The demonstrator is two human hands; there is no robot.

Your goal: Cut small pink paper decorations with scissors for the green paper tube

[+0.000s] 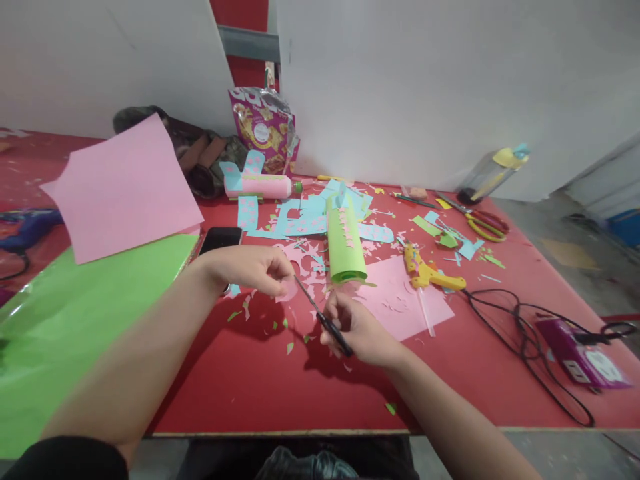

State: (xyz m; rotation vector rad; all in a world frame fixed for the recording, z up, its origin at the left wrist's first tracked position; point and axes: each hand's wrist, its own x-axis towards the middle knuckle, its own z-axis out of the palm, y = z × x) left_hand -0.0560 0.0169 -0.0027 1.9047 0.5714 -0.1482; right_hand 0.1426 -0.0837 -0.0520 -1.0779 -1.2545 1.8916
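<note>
Your right hand (356,328) grips black-handled metal scissors (327,326), fingers curled round handle; your left hand (253,268) pinches a small pink paper piece (289,291) between fingers, near the blade tips, over the red tabletop (260,387); bright-green paper cylinder (344,250) lies just beyond

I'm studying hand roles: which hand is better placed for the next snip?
Probably the right hand: it holds the scissors, which point toward the left hand; that one seems busy pinching a small pink paper.
</note>
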